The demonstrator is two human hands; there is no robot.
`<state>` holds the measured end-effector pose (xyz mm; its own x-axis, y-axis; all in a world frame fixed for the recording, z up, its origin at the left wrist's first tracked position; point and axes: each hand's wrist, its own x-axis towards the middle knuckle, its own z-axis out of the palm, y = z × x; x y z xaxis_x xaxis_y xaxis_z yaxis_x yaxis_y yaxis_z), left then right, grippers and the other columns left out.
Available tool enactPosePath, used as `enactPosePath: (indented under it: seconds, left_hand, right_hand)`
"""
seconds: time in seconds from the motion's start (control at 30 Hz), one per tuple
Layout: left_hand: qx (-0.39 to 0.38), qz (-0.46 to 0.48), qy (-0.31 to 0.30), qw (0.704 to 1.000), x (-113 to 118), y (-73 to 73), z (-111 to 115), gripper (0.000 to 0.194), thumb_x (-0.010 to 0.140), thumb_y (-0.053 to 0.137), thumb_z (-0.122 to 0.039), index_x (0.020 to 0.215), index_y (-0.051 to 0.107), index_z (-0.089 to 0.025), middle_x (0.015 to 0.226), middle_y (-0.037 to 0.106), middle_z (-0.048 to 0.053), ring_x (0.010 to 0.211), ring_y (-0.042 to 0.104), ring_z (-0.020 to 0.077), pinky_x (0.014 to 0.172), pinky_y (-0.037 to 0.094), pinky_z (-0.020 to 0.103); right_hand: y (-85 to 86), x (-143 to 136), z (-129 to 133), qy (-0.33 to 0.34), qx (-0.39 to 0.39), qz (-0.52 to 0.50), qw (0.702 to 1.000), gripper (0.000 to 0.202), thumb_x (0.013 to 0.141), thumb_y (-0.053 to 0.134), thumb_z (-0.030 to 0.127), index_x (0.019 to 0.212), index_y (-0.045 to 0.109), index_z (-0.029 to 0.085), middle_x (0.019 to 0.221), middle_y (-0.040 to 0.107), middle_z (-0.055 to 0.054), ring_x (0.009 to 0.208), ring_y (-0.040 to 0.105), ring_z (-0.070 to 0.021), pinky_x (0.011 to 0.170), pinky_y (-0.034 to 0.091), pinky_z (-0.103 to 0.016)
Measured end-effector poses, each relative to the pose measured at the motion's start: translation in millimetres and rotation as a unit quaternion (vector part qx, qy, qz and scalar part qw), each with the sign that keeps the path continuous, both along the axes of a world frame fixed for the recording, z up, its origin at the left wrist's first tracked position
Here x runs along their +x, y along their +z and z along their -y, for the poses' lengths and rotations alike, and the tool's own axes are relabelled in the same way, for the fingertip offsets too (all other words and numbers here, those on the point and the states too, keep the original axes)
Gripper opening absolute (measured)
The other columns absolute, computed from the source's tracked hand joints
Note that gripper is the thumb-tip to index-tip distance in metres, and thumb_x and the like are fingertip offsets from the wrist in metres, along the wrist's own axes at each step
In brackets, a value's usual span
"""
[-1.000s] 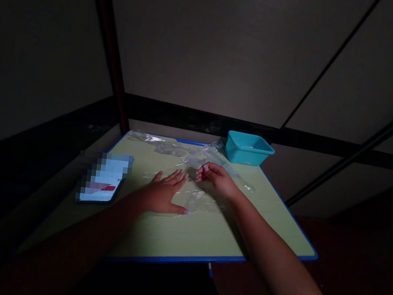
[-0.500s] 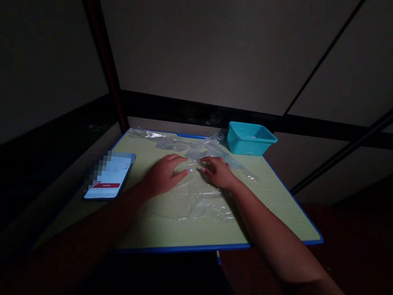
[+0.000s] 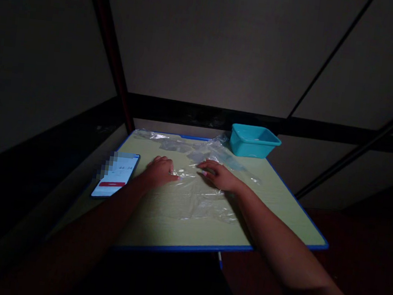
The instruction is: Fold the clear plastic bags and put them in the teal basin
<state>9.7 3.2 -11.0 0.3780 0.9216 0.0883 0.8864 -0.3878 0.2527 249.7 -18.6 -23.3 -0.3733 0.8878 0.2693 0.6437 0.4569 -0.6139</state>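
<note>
A clear, wrinkled plastic bag or sheet (image 3: 190, 206) lies spread over the table in front of me. My left hand (image 3: 160, 172) is on its left part, knuckles bent and thumb stretched out apart from the fingers; the fingertips are partly hidden. Near the middle of the plastic, my right hand (image 3: 219, 176) rests with fingers extended and thumb apart, palm down. Neither hand shows a firm grip on the film. Light catches in creases between the two hands.
A phone (image 3: 117, 176) with a lit screen lies left of my left forearm. At the back right stands a turquoise plastic basket (image 3: 253, 147). More crumpled clear plastic (image 3: 155, 136) lies along the back edge. The yellowish table (image 3: 281, 214) has a blue rim; panelled walls stand behind.
My left hand has moved left, away from my right hand, and its fingers are more bent. The right hand stays nearly in place. The view has shifted slightly.
</note>
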Motion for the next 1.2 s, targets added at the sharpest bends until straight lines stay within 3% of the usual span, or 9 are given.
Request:
enactPosePath:
  seconds: [0.17, 0.33, 0.47, 0.57, 0.73, 0.9, 1.0, 1.1, 1.2]
  left_hand:
    - [0.027, 0.089, -0.074, 0.993, 2, 0.7, 4, 0.022, 0.072, 0.059, -0.041, 0.076, 0.059, -0.02, 0.083, 0.061, 0.002, 0.085, 0.054, 0.0197, 0.076, 0.04, 0.03]
    - [0.071, 0.115, -0.103, 0.985, 4, 5.8, 8, 0.024, 0.079, 0.053, -0.041, 0.079, 0.066, -0.021, 0.084, 0.063, 0.003, 0.09, 0.054, 0.0209, 0.081, 0.037, 0.034]
    - [0.1, 0.145, -0.153, 0.972, 5, 8.6, 8, 0.031, 0.085, 0.046, -0.037, 0.073, 0.066, -0.017, 0.077, 0.062, 0.005, 0.082, 0.054, 0.0185, 0.079, 0.039, 0.032]
    - [0.088, 0.162, -0.209, 0.96, 7, 10.2, 9, 0.035, 0.088, 0.041, -0.036, 0.07, 0.064, -0.017, 0.071, 0.06, 0.004, 0.077, 0.054, 0.0167, 0.076, 0.04, 0.029]
    - [0.05, 0.155, -0.238, 0.957, 11, 11.6, 15, 0.036, 0.088, 0.041, -0.034, 0.064, 0.061, -0.016, 0.065, 0.056, 0.003, 0.07, 0.052, 0.0156, 0.068, 0.039, 0.027]
    - [0.03, 0.179, -0.218, 0.959, 13, 10.6, 20, 0.037, 0.088, 0.041, -0.037, 0.063, 0.058, -0.016, 0.063, 0.054, 0.001, 0.066, 0.051, 0.0147, 0.064, 0.038, 0.027]
    - [-0.042, 0.259, -0.178, 0.948, 15, 7.6, 20, 0.04, 0.088, 0.037, -0.043, 0.066, 0.058, -0.016, 0.062, 0.056, 0.001, 0.062, 0.053, 0.0138, 0.061, 0.04, 0.025]
    - [-0.147, 0.372, -0.116, 0.909, 17, 5.1, 19, 0.051, 0.086, 0.033, -0.057, 0.067, 0.056, -0.016, 0.059, 0.055, 0.001, 0.05, 0.049, 0.0109, 0.05, 0.039, 0.023]
    - [-0.246, 0.456, -0.059, 0.854, 21, 6.5, 16, 0.059, 0.079, 0.033, -0.07, 0.066, 0.053, -0.016, 0.059, 0.055, 0.002, 0.046, 0.048, 0.0104, 0.043, 0.039, 0.022]
  right_hand:
    - [2.0, 0, 1, -0.012, 0.005, -0.043, 0.999, 0.031, 0.081, 0.058, 0.035, 0.109, 0.062, 0.021, 0.116, 0.06, -0.01, 0.111, 0.052, -0.0245, 0.097, 0.036, -0.045]
    - [4.8, -1, 3, -0.02, 0.026, -0.043, 0.999, 0.036, 0.082, 0.056, 0.03, 0.116, 0.055, 0.021, 0.12, 0.056, -0.01, 0.113, 0.05, -0.0219, 0.099, 0.034, -0.042]
    - [7.3, -1, 3, -0.024, 0.041, -0.064, 0.997, 0.037, 0.084, 0.051, 0.03, 0.12, 0.051, 0.018, 0.124, 0.053, -0.011, 0.116, 0.047, -0.0203, 0.101, 0.033, -0.039]
    - [10.1, -1, 4, -0.037, 0.049, -0.089, 0.994, 0.036, 0.086, 0.047, 0.031, 0.12, 0.049, 0.018, 0.124, 0.053, -0.01, 0.116, 0.047, -0.0197, 0.102, 0.033, -0.04]
    - [12.8, -3, 6, -0.037, 0.047, -0.104, 0.993, 0.034, 0.086, 0.047, 0.034, 0.114, 0.053, 0.016, 0.116, 0.057, -0.011, 0.11, 0.051, -0.02, 0.098, 0.037, -0.038]
    - [15.7, -6, 9, -0.053, 0.059, -0.117, 0.99, 0.028, 0.084, 0.051, 0.037, 0.104, 0.058, 0.019, 0.107, 0.06, -0.009, 0.102, 0.053, -0.0199, 0.093, 0.04, -0.039]
    - [21.1, -9, 13, -0.065, 0.04, -0.152, 0.985, 0.028, 0.081, 0.055, 0.041, 0.096, 0.06, 0.017, 0.099, 0.061, -0.008, 0.094, 0.055, -0.0193, 0.083, 0.044, -0.035]
    - [27.2, -14, 18, -0.002, -0.054, -0.234, 0.971, 0.032, 0.078, 0.058, 0.046, 0.088, 0.06, 0.016, 0.085, 0.061, -0.005, 0.078, 0.058, -0.0156, 0.07, 0.046, -0.03]
    - [30.0, -20, 25, 0.081, -0.191, -0.304, 0.93, 0.035, 0.078, 0.058, 0.05, 0.087, 0.059, 0.016, 0.074, 0.06, -0.002, 0.058, 0.056, -0.0112, 0.058, 0.047, -0.026]
